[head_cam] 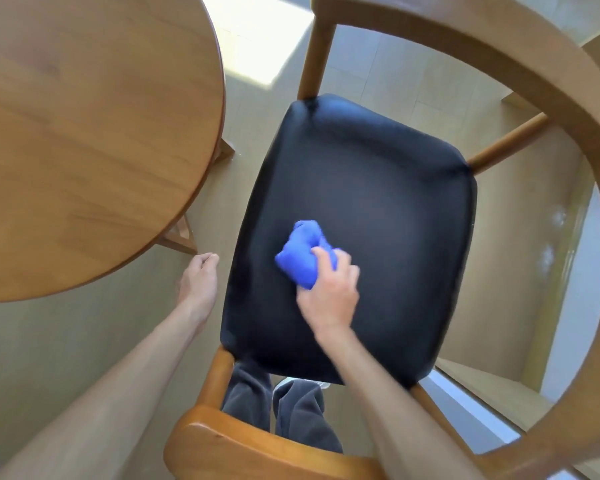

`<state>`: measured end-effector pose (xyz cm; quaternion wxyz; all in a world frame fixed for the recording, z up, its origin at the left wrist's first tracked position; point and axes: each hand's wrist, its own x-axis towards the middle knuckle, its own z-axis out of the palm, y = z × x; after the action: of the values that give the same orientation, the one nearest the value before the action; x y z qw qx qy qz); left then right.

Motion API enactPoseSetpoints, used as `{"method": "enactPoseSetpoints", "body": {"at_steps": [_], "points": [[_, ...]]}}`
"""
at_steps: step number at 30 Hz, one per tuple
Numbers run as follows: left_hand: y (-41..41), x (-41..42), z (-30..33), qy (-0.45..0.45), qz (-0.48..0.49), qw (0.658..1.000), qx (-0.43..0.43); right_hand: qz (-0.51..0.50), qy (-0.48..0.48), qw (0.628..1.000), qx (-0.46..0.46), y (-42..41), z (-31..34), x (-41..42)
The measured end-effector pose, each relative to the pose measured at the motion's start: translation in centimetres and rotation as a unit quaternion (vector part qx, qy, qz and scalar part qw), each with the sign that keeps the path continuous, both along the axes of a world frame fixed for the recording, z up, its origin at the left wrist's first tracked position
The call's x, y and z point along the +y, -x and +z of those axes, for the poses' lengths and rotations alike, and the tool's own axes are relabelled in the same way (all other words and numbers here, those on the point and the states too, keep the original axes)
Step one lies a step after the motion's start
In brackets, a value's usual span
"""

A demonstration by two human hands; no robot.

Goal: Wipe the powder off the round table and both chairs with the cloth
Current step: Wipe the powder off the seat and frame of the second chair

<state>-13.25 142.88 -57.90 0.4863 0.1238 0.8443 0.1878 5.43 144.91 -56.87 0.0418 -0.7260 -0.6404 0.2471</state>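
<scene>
On the left stands the round table point(84, 133), its wooden top showing no powder you could pick out; just beside its rim your left hand point(198, 282) hangs off the chair, fingers loosely curled and holding nothing; further right, your right hand point(329, 292) grips the bunched blue cloth point(300, 258) and presses it to the black seat point(378, 209) of the chair point(499, 64); you seem to be mid-wipe on this seat; next, sweep toward the far corners, then check the wooden frame; no containers appear anywhere.
</scene>
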Motion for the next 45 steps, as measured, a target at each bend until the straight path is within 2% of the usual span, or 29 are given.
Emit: {"method": "enactPoseSetpoints", "body": {"at_steps": [4,7,11,13,16,19,22,26,29,34,37,39,42,45], "points": [[0.4,-0.4,0.2,-0.022,0.018,1.000,0.009,0.210,0.038,0.977,0.002,3.0,1.0,-5.1],[0.7,-0.9,0.2,-0.024,0.022,0.999,0.023,0.306,0.049,0.951,0.018,1.9,0.9,-5.3],[0.3,-1.3,0.1,-0.030,0.017,0.999,0.026,0.481,0.037,0.876,0.027,-0.5,0.8,-6.1],[-0.1,-1.2,0.0,-0.027,0.010,0.999,0.025,0.520,0.039,0.853,0.016,-1.5,0.8,-5.9],[-0.5,-0.6,0.1,-0.029,-0.001,0.999,0.029,0.530,0.026,0.847,-0.007,-3.3,0.8,-4.6],[-0.9,0.1,0.2,-0.029,-0.018,0.999,0.026,0.502,0.010,0.865,-0.022,-7.0,0.7,-3.2],[-1.5,0.5,0.2,-0.021,-0.033,0.999,0.026,0.432,0.012,0.901,-0.043,-12.3,0.8,-1.5],[-2.5,0.8,0.3,-0.020,-0.050,0.998,0.018,0.288,0.057,0.951,-0.093,-19.2,0.9,0.3],[-2.7,0.9,0.2,-0.019,-0.059,0.998,0.019,0.143,0.077,0.981,-0.105,-22.7,0.6,0.9],[-2.3,0.6,0.0,-0.017,-0.059,0.998,0.012,-0.068,0.053,0.993,-0.078,-21.5,-0.1,1.4],[-1.7,0.1,-0.4,-0.012,-0.052,0.999,0.011,-0.207,-0.012,0.978,-0.018,-19.2,0.5,5.2],[-1.3,-0.3,-0.8,-0.005,-0.049,0.999,0.003,-0.221,-0.046,0.974,-0.015,-17.5,0.6,9.8],[-0.8,-1.0,-1.5,-0.005,-0.052,0.999,-0.004,-0.177,-0.035,0.983,-0.039,-13.5,0.3,15.8],[-0.2,-1.3,-2.1,-0.005,-0.046,0.999,-0.012,-0.127,-0.006,0.990,-0.058,-8.6,-0.7,16.4]]}}
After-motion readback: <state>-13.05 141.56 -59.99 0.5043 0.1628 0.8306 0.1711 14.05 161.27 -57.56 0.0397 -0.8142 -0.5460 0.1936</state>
